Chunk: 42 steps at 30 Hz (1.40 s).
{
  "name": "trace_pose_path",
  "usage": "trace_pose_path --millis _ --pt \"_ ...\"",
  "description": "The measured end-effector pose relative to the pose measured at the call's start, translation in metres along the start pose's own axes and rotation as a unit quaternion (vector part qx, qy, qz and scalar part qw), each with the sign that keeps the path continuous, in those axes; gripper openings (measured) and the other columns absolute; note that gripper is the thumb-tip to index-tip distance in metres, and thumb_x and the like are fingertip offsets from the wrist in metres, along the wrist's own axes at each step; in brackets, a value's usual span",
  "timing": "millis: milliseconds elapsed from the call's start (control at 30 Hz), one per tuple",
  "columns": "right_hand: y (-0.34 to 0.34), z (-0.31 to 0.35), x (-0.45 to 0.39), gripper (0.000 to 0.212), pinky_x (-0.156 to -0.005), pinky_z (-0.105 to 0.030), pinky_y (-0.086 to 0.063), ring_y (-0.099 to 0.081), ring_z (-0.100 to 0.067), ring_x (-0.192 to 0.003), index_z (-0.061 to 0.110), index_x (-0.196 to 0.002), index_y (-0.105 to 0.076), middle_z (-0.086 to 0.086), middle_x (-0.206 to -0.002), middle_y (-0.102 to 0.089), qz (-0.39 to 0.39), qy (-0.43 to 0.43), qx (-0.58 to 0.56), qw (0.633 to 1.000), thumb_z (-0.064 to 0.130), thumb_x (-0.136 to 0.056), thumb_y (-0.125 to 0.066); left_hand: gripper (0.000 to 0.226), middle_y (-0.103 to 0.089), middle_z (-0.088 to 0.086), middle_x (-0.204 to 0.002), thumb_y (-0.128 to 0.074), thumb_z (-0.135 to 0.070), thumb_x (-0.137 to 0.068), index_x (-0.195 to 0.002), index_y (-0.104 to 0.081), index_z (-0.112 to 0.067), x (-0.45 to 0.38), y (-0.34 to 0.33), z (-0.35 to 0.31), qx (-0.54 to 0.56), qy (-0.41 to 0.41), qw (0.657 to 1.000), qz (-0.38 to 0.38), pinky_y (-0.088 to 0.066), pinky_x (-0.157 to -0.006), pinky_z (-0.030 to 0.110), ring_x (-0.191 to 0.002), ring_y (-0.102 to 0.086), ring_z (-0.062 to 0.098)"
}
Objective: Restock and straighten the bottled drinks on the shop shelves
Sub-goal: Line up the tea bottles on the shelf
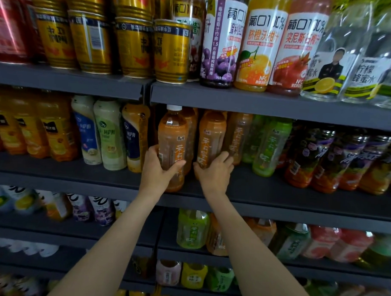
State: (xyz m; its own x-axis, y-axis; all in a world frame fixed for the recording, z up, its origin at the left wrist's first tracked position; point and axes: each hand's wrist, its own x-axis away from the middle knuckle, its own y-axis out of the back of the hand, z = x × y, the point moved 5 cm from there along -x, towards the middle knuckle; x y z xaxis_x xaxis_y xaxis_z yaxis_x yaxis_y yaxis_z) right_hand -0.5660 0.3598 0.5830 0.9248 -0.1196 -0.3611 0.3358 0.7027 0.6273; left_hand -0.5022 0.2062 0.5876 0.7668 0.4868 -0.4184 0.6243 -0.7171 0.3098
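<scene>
Head view, dark grey shop shelving, taking the middle shelf [277, 195] as landmark. On that shelf, at its front edge just right of the upright divider, stood an orange tea bottle with a white cap [172, 142]; the left hand [158, 168] grasped its lower body, thumb across the label and fingers curled round the left side. Just beside it to the right, a second orange tea bottle [211, 137] was grasped low down by the right hand [213, 170], fingers wrapped round its base. More orange tea bottles [238, 133] stood behind and to the right of these, then green tea bottles [271, 146], then dark bottles with purple labels [327, 157] further right. Left of the divider on the same shelf: tall milk-drink bottles [108, 133] and yellow juice bottles [55, 132]. On the shelf above: gold cans [171, 51], stacked two high at the left, and juice bottles labelled 100% [258, 46], with clear lemon-honey water bottles [330, 64] at far right. On the shelf below: green and orange tea bottles [193, 228] and pink-labelled bottles [319, 243].
</scene>
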Motion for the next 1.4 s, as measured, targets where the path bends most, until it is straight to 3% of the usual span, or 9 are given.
trace_pose_path --millis 200,300,400,500,667,933,1400 --pt "-0.003 0.001 -0.009 0.071 -0.095 -0.042 -0.042 -0.04 -0.032 -0.12 0.003 -0.125 -0.033 -0.016 -0.126 -0.039 0.064 0.026 -0.037 0.997 0.033 -0.075 -0.073 0.076 -0.049 0.009 -0.125 -0.07 -0.043 -0.073 -0.133 -0.039 -0.008 0.005 -0.003 0.001 0.009 -0.004 1.0 -0.02 -0.044 -0.096 0.033 -0.117 -0.049 0.021" --pt "0.005 -0.014 -0.017 0.065 -0.096 -0.033 -0.043 -0.044 -0.022 -0.119 0.006 -0.13 -0.039 -0.008 -0.127 -0.045 0.127 0.004 -0.166 0.978 0.03 -0.079 -0.071 0.08 -0.046 0.01 -0.126 -0.067 -0.046 -0.073 -0.135 -0.037 -0.006 0.009 -0.005 0.001 0.02 0.002 0.999 -0.031 -0.043 -0.1 0.043 -0.12 -0.046 0.024" --pt "0.024 -0.045 -0.037 0.037 -0.091 -0.027 -0.042 -0.053 -0.017 -0.112 0.009 -0.121 -0.052 -0.004 -0.12 -0.057 0.064 -0.074 -0.292 0.952 0.024 -0.089 -0.061 0.077 -0.044 0.01 -0.127 -0.069 -0.04 -0.075 -0.136 -0.036 -0.006 0.009 -0.006 0.001 0.023 0.005 0.999 -0.031 -0.042 -0.101 0.045 -0.12 -0.045 0.024" --pt "0.03 -0.058 -0.062 0.052 -0.1 -0.04 -0.042 -0.051 -0.029 -0.117 0.001 -0.124 -0.048 -0.015 -0.123 -0.055 -0.003 -0.078 -0.179 0.981 0.031 -0.085 -0.064 0.077 -0.044 0.01 -0.127 -0.069 -0.038 -0.076 -0.136 -0.035 -0.005 0.009 -0.005 0.0 0.019 0.007 0.999 -0.03 -0.042 -0.101 0.043 -0.121 -0.045 0.023" --pt "0.022 -0.041 -0.088 0.082 -0.106 -0.045 -0.032 -0.035 -0.038 -0.129 -0.004 -0.138 -0.025 -0.024 -0.139 -0.036 -0.007 -0.077 -0.022 0.997 0.033 -0.079 -0.07 0.083 -0.044 0.008 -0.126 -0.065 -0.049 -0.071 -0.136 -0.035 -0.006 0.01 -0.004 -0.001 0.02 0.01 0.999 -0.023 -0.042 -0.101 0.042 -0.12 -0.045 0.022" --pt "0.019 -0.038 -0.093 0.067 -0.097 -0.042 -0.04 -0.044 -0.036 -0.123 -0.003 -0.129 -0.038 -0.021 -0.132 -0.045 -0.028 -0.082 -0.023 0.996 0.027 -0.079 -0.071 0.075 -0.043 0.008 -0.127 -0.068 -0.038 -0.077 -0.136 -0.034 -0.006 0.01 -0.004 -0.001 0.01 0.006 0.999 -0.031 -0.041 -0.101 0.039 -0.121 -0.044 0.021" --pt "0.021 -0.033 -0.086 0.068 -0.095 -0.045 -0.042 -0.044 -0.036 -0.123 -0.003 -0.13 -0.035 -0.021 -0.132 -0.043 -0.012 -0.082 -0.004 0.997 0.027 -0.079 -0.071 0.076 -0.048 0.01 -0.126 -0.071 -0.038 -0.075 -0.135 -0.034 -0.008 0.006 -0.005 0.003 0.016 0.011 1.0 -0.023 -0.043 -0.099 0.042 -0.12 -0.046 0.023"
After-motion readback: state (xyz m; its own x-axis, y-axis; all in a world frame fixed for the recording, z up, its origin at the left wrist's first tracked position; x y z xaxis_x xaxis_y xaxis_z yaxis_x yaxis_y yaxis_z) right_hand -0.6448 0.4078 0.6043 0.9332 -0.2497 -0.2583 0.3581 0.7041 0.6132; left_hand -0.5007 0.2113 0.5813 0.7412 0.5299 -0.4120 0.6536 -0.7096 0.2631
